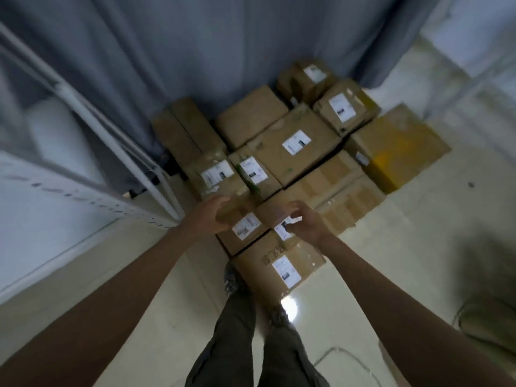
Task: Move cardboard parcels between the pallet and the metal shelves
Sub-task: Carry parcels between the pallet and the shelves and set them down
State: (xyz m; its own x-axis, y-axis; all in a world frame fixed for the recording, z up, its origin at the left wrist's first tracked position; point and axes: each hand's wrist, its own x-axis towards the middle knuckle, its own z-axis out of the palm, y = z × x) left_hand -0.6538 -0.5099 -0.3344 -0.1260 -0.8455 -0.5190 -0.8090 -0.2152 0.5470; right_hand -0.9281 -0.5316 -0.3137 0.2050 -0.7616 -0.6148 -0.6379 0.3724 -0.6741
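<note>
Both arms out over the parcel stack (293, 146) at mid frame, boxes packed tight on the floor (418, 247) w/ a grey curtain (195, 46) behind. Our left hand (208, 216) is at the left edge of a small labelled parcel (245, 227), fingers curled onto it. Right hand (307, 222) has fingers bent over the next parcel (275, 212), touching it. Too blurry to call either a real grip tbh. White metal shelf frame (92, 118) sits upper left.

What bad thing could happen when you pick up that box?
The small parcel sits wedged among other parcels, so lifting it might drag the neighbouring parcel along. Neither the left hand nor the right hand seems to have a firm grip yet, so it could slip. The shoes stand close underneath, where a falling box might land.
</note>
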